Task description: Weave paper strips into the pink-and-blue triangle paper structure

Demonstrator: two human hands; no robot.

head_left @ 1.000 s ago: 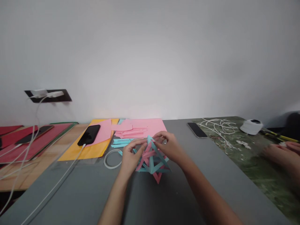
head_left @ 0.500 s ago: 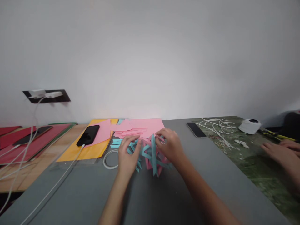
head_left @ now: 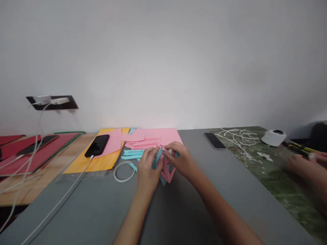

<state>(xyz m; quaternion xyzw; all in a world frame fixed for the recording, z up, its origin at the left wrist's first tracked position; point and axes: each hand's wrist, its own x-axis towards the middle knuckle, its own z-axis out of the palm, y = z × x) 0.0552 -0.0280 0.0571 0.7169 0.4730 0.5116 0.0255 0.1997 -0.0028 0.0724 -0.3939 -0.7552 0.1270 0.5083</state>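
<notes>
Between my hands is a folded-paper model (head_left: 167, 174) made of pink and blue paper strips joined into an open frame. My left hand (head_left: 148, 167) is closed on its left side, with fingers and thumb around a blue strip. From the right, my right hand (head_left: 182, 159) pinches the model near its top. My fingers hide much of the upper part. Behind and left of the model lie loose blue paper strips (head_left: 133, 153) and pink paper strips (head_left: 143, 143). A white tape ring (head_left: 116, 176) lies flat beside my left hand.
A charging black phone (head_left: 97, 145) lies on a yellow envelope (head_left: 76, 164) at left. Another phone (head_left: 214, 140) lies at right, near white cord (head_left: 238, 137) and a white roll (head_left: 273, 137). A co-worker's hands (head_left: 304, 166) are at the right edge.
My left hand has moved right and closed on the model, which has turned and shifted slightly left. My right hand stays at its top. The co-worker's hands have moved slightly.
</notes>
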